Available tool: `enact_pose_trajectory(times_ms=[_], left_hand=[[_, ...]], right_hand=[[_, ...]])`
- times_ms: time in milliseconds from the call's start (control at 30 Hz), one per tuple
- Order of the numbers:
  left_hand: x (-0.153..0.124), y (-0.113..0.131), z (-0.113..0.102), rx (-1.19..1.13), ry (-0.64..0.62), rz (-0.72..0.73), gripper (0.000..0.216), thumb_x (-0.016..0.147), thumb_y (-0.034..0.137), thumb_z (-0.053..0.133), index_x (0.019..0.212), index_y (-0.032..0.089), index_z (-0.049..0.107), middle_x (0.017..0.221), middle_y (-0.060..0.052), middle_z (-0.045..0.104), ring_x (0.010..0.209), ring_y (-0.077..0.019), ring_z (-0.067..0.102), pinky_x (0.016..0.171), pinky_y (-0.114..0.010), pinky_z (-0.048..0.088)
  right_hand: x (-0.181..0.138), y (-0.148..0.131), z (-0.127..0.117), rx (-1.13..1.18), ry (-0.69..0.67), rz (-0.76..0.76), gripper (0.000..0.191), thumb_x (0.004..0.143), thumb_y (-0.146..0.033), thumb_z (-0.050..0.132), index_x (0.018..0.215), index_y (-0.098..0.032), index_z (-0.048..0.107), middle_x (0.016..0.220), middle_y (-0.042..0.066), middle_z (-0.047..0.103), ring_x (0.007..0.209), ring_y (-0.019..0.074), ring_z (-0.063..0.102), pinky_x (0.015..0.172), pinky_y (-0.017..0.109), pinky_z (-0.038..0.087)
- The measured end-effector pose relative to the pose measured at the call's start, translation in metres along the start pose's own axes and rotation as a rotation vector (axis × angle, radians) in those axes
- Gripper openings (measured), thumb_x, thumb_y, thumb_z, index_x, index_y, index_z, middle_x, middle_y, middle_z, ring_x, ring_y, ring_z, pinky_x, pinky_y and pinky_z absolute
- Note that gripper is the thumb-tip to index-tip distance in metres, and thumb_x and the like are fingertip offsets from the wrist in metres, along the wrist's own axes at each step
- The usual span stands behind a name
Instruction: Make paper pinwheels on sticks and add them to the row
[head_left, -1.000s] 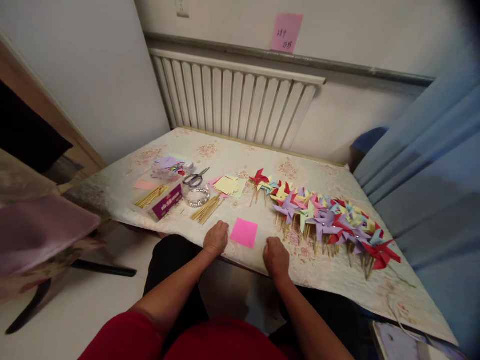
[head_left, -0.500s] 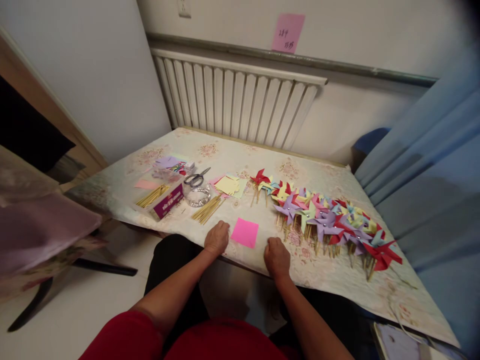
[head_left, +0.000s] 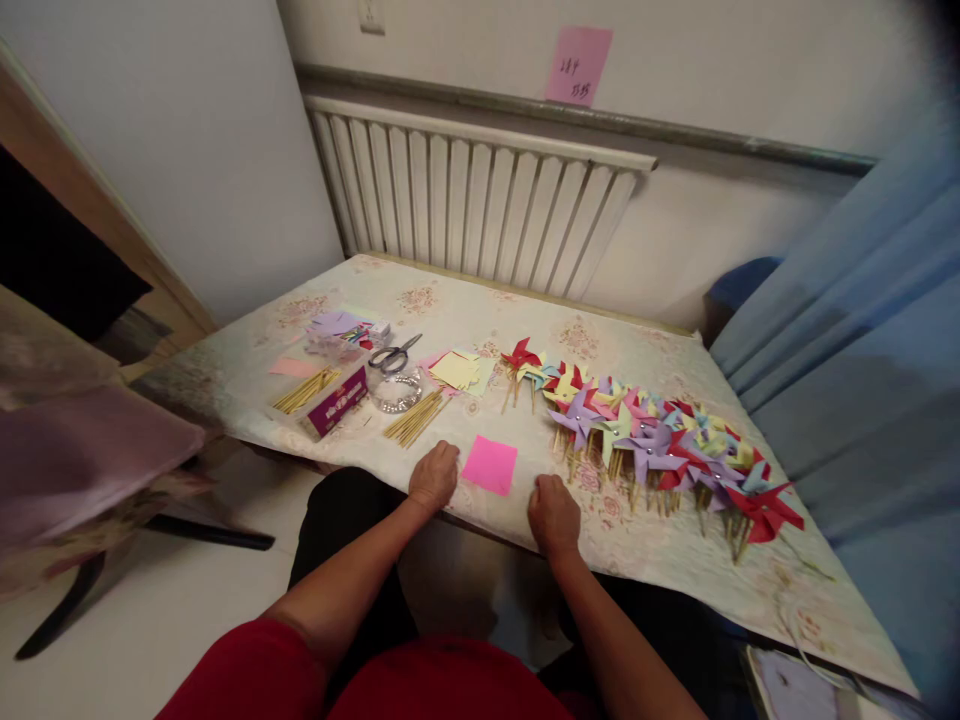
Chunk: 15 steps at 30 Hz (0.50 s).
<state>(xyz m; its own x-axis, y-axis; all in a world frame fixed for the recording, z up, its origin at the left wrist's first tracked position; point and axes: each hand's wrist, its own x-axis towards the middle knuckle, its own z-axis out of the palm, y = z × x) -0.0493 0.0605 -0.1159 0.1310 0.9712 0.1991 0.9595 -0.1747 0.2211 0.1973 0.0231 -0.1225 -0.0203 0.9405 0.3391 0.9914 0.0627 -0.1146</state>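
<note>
A bright pink paper square [head_left: 490, 465] lies flat near the table's front edge, between my two hands and touched by neither. My left hand [head_left: 434, 475] rests closed on the edge to its left, with nothing seen in it. Closed likewise, my right hand [head_left: 554, 512] rests to its right. Beyond my left hand is a bundle of thin wooden sticks [head_left: 414, 418]. Behind it stand a clear round dish of small shiny pieces [head_left: 397, 393] and scissors [head_left: 394, 355]. Many paper pinwheels on sticks [head_left: 652, 440] lie in rows to the right.
A stack of pale yellow paper [head_left: 454, 371] lies mid-table. At the left are a purple-labelled box of sticks [head_left: 337, 402] and a clear container with lilac paper [head_left: 337, 325]. A radiator [head_left: 472, 190] runs behind the table; a blue curtain [head_left: 870, 330] hangs at the right.
</note>
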Motion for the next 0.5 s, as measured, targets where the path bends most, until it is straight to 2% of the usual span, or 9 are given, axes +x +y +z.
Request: enact_pose_trajectory(times_ms=[500], left_hand=[[0.0003,0.0005,-0.0003,0.009,-0.003,-0.008,0.023,0.092,0.016,0.038,0.102,0.02,0.058,0.1,-0.007,0.058,0.092,-0.02,0.055,0.078,-0.032,0.043]], right_hand=[[-0.0003,0.0004,0.0015,0.011,0.024,-0.004,0.011,0.087,-0.012,0.048,0.087,-0.018,0.057,0.086,0.003,0.058,0.076,0.0147,0.05,0.063,0.028,0.027]])
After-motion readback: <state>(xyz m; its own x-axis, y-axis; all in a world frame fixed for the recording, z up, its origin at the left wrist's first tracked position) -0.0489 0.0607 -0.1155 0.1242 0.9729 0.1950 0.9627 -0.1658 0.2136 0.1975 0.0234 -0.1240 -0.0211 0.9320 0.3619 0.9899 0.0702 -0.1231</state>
